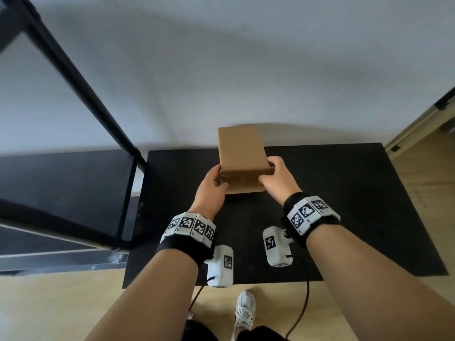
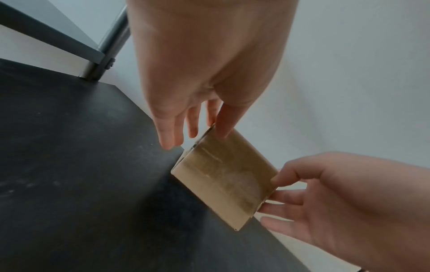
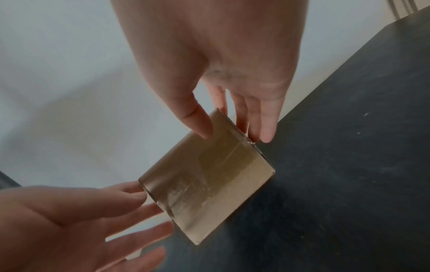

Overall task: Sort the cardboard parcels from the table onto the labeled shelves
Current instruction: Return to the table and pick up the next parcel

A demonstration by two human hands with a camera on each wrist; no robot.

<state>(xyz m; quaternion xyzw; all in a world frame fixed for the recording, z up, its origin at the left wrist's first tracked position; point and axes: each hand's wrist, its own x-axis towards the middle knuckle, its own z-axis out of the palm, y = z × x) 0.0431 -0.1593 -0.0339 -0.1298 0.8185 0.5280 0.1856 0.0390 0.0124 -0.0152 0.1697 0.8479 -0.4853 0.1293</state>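
One flat brown cardboard parcel [image 1: 241,153] is held over the back part of the black table [image 1: 344,193], its far end reaching past the table's rear edge toward the wall. My left hand [image 1: 211,185] grips its near left corner and my right hand [image 1: 275,180] grips its near right corner. In the left wrist view the left hand [image 2: 197,136] has its thumb on one face of the parcel [image 2: 223,176] and fingers along the end. The right wrist view shows the right hand [image 3: 235,128] pinching the parcel [image 3: 209,174] the same way. No label is visible.
A black metal shelf frame [image 1: 73,70] with a dark shelf board [image 1: 61,188] stands just left of the table. A pale wall runs behind. Wood floor and a white shoe [image 1: 243,313] lie below the table's front edge.
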